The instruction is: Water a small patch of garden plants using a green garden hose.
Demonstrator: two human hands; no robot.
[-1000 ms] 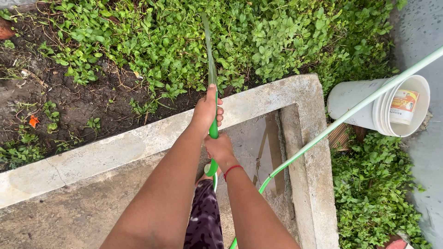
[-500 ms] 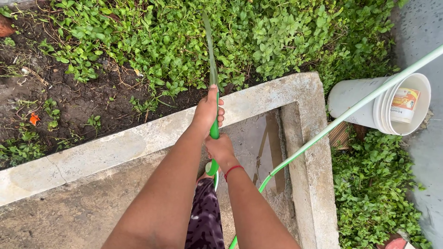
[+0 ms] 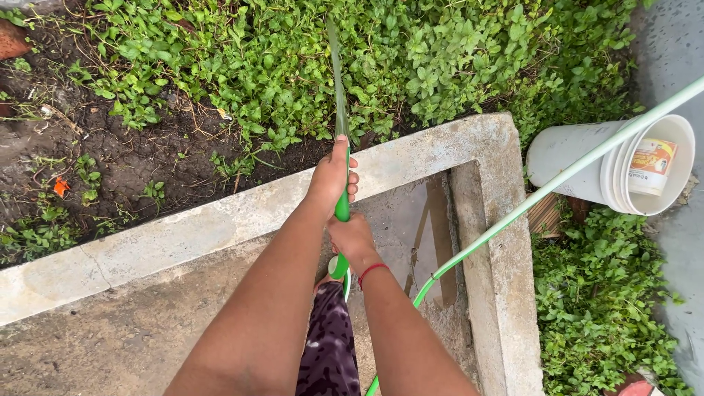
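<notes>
hose (image 3: 342, 209): green, gripped near its end, pointing away over the curb
water jet (image 3: 337, 73): thin, streaming onto leafy plants

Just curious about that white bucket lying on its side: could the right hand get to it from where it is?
Probably not without stepping over. The right hand grips the green hose, and the white bucket lies beyond the concrete curb, well off to the side.
</notes>
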